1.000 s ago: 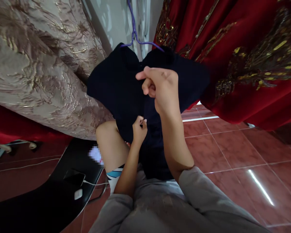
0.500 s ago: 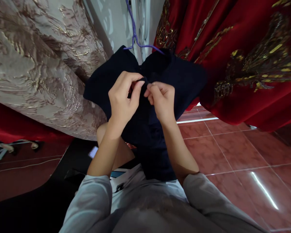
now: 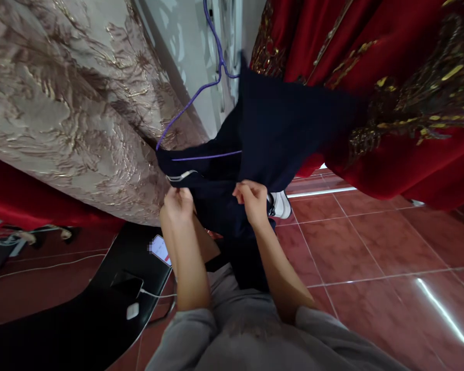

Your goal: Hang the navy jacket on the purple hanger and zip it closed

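Observation:
A dark navy shirt (image 3: 286,129) hangs on a purple wire hanger (image 3: 193,100), its front pulled apart. On the left, the hanger's arm and lower bar show bare, and a whitish strip (image 3: 181,176) lies along the cloth. My left hand (image 3: 179,202), fingers closed and a little blurred, grips the left front of the shirt just below that strip. The edge of the right front is pinched in my right hand (image 3: 252,200), level with the left one. The right panel stands up, spread towards the red cloth.
Pale embossed cloth (image 3: 73,113) hangs at left, and red cloth with gold sequins (image 3: 371,93) at right. A black bench-like surface (image 3: 100,309) carries a lit phone (image 3: 161,249) and a small white case (image 3: 132,310). White shoe (image 3: 281,205) on red floor tiles (image 3: 344,242).
My hands were together at the shirt's upper front; now they are lower and apart. The left front has come off the hanger's arm, and the right panel has lifted.

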### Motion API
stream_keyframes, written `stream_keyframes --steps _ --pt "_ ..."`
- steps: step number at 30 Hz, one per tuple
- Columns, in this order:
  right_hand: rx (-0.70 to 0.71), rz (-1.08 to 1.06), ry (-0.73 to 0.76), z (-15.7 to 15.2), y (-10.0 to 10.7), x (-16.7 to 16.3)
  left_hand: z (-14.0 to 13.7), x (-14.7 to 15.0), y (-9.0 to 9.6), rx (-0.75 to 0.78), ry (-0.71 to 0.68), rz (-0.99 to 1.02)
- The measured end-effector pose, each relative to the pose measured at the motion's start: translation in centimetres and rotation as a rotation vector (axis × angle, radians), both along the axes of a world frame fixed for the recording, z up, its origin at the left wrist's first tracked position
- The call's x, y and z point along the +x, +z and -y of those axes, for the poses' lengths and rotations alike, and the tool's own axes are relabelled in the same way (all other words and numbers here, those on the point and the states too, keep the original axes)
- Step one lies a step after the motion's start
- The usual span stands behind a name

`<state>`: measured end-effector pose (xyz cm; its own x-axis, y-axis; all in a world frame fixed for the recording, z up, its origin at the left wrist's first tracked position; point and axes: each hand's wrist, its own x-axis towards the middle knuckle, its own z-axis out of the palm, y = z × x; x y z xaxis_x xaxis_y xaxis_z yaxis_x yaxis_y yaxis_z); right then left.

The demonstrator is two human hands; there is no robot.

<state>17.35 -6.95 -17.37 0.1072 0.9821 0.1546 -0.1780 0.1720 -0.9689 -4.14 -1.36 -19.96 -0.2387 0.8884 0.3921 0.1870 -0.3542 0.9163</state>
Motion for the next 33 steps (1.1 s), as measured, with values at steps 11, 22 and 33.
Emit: stream_keyframes --steps 11,22,33 --pt "0.278 0.267 0.281 2.6 1.0 1.7 9.3 8.5 5.3 0.114 -0.119 -0.130" --pt "0.089 0.132 0.700 0.9 6.7 2.9 6.0 2.9 3.9 -0.072 -0.661 -0.671" --pt "0.387 0.369 0.287 -10.3 5.0 0.8 1.4 -5.8 7.4 -0.478 -0.273 -1.610"
